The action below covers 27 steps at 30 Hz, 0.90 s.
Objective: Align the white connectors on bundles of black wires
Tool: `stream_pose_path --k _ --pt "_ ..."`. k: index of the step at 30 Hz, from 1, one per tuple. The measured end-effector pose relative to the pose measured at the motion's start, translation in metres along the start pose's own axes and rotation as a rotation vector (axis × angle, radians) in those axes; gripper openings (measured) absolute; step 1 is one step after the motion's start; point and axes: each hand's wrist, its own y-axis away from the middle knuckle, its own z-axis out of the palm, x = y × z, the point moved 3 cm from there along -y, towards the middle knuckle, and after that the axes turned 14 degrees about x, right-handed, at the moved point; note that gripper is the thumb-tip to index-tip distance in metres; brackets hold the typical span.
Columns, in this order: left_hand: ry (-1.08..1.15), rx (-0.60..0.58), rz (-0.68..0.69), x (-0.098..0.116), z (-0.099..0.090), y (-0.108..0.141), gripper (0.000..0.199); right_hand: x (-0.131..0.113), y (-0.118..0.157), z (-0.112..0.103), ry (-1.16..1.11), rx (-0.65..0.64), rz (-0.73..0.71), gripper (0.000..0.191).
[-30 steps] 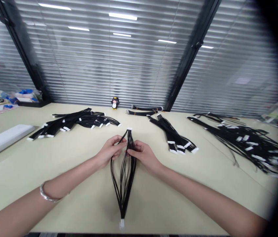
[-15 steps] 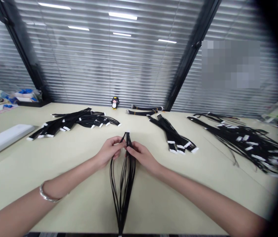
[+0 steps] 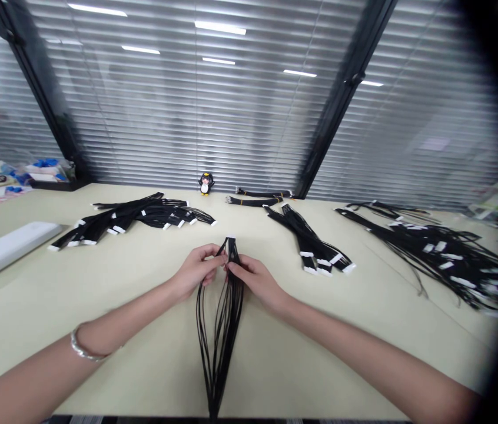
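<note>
A black wire harness (image 3: 230,306) with a white connector (image 3: 230,238) at its far end runs toward me to the table's front edge. Its thin wires fan apart in the middle and come together again at the near end. With thumb and fingers pinched, my left hand (image 3: 202,268) grips a few strands separated to the left, just below the connector. My right hand (image 3: 253,277) is closed on the thicker bunch of wires, its thumb on top. The fingertips of both hands nearly meet, and the wires partly hide them.
Piles of black harnesses with white connectors lie at left (image 3: 129,218), right of centre (image 3: 308,241) and far right (image 3: 438,253). Tied black cables (image 3: 255,201) and a penguin figurine (image 3: 206,184) stand at the back. A white device (image 3: 13,250) lies left on the table (image 3: 143,365).
Both hands keep their grip at nearly the same spot. The connector end has shifted very slightly right, and the wires between the hands have moved a little.
</note>
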Motion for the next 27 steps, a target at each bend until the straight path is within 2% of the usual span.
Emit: stream_pose_path --k 9,17,20,23,27 --pt "0.076 -0.058 -0.038 -0.0009 -0.0009 0.0001 0.020 -0.0002 0.0012 -0.0041 -0.112 0.080 0.118 0.030" --pt "0.143 -0.087 -0.079 0.0049 0.0016 0.0008 0.020 -0.0015 0.0004 -0.0047 -0.093 0.096 0.103 0.032" --pt "0.260 -0.136 -0.185 0.0076 0.0015 0.0031 0.028 0.0021 -0.0007 -0.0046 -0.106 0.105 0.113 0.032" --pt "0.258 -0.172 -0.259 0.0068 0.0026 0.0062 0.031 0.0052 -0.0019 -0.0054 -0.125 0.124 0.107 0.032" --pt "0.057 -0.070 -0.114 0.0050 0.0062 0.0077 0.032 0.0056 -0.0030 -0.0056 -0.153 0.112 0.099 0.031"
